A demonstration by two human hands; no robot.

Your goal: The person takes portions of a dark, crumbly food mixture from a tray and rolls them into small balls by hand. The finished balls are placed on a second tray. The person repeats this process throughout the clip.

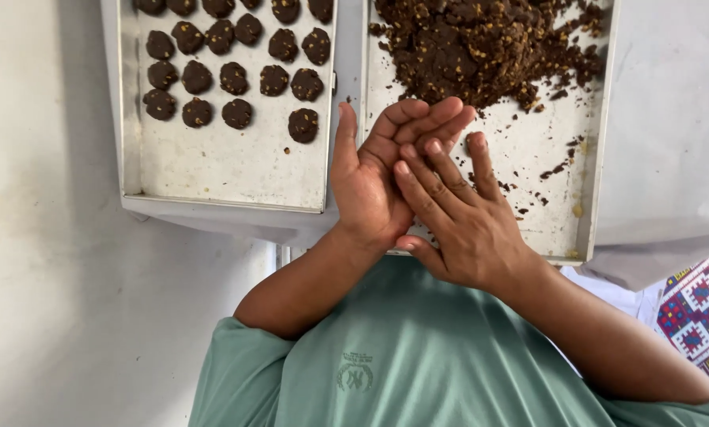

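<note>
The fingers (418,126) of the left hand (374,178) are stretching out flat and close together, palm turned up, and the fingers (437,178) of the right hand (469,225) are lying across that palm, pressing palm to palm. Whether a piece of dough is sitting between the palms cannot be told, since the right hand is covering it.

At twelve o'clock from the hands, a loose heap of dark brown crumbly dough flecked with pale bits (481,43) is lying at the far end of a shallow rectangular metal tray (588,182), with crumbs scattered toward its near end. At ten o'clock, a second rectangular metal tray (228,170) is carrying rows of small round dark brown dough balls (236,71), its near half bare. Both trays are resting on a white bench (46,237). At six o'clock the person's green shirt (418,356) is filling the lower view, and at four o'clock a patterned red and blue cloth (699,312) is showing.
</note>
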